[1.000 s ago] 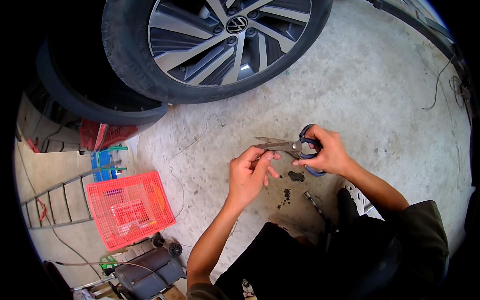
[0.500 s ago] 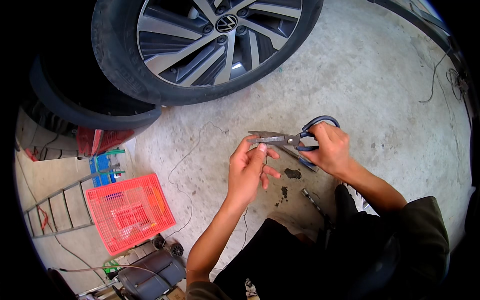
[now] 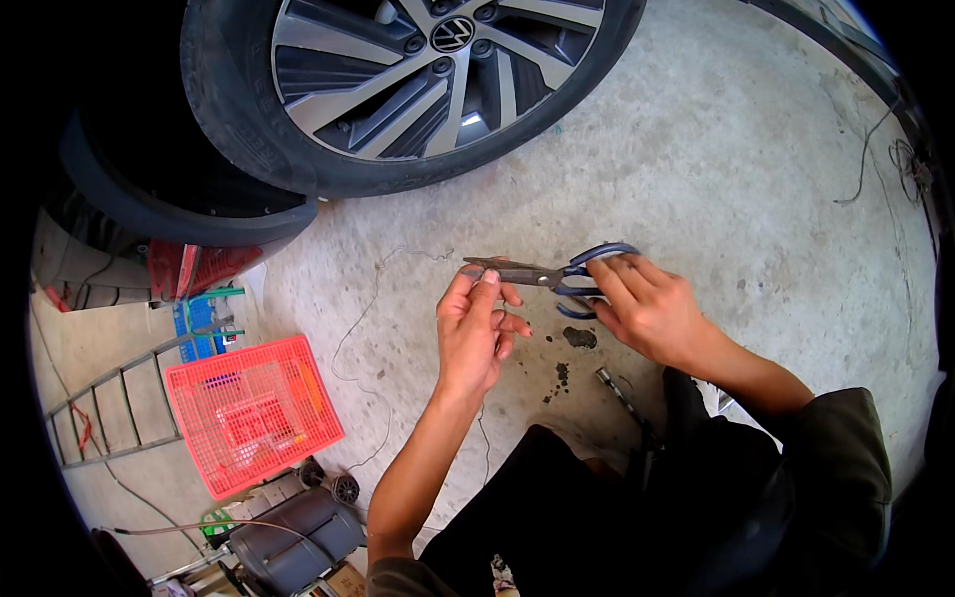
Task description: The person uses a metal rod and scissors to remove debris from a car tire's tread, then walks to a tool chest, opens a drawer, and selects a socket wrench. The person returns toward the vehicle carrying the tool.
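Observation:
In my right hand [image 3: 647, 303] is a pair of scissors [image 3: 542, 280] with dark blue loop handles. My fingers are at the handles, and the blades point left, slightly parted. My left hand [image 3: 473, 333] has its thumb and index finger closed at the lower blade near the tip, its other fingers loosely bent. Whether anything thin lies between that thumb and finger, I cannot make out. Below the hands, a metal wrench-like bar [image 3: 622, 396] lies on the concrete floor beside my leg, near a dark stain [image 3: 579, 338].
A car wheel [image 3: 453, 99] stands upright at the top. To the left are a car's rear bumper [image 3: 189, 234], a red plastic basket [image 3: 254, 418], a ladder [image 3: 124, 398] and a grey tank on wheels [image 3: 293, 537]. A thin cord [image 3: 343, 353] snakes over the floor.
Both hands and the scissors have shifted left in view. The scissors' blades have drawn closer together, and my left thumb still touches the lower one.

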